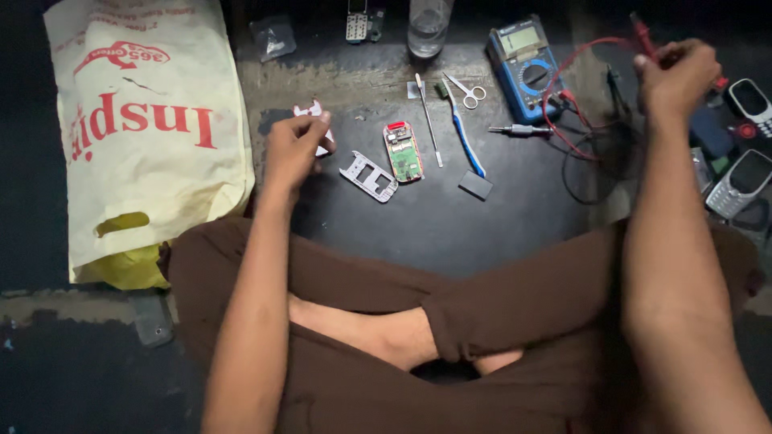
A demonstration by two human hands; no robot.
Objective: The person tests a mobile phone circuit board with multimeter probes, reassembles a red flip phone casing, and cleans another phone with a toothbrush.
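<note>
Person sits cross-legged on dark floor [450, 225]. Left hand [293, 149] pinches a small white phone part [310, 111], just beside a grey phone frame [368, 176] and circuit board [403, 152]. Right hand [675, 76], well apart, is clamped on a red probe [641, 32] near the blue multimeter [524, 68].

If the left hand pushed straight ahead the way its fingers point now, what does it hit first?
Probably the white phone part that the left hand already pinches. Beyond it the dark mat looks free up to a small clear plastic piece, though depth is unclear.
</note>
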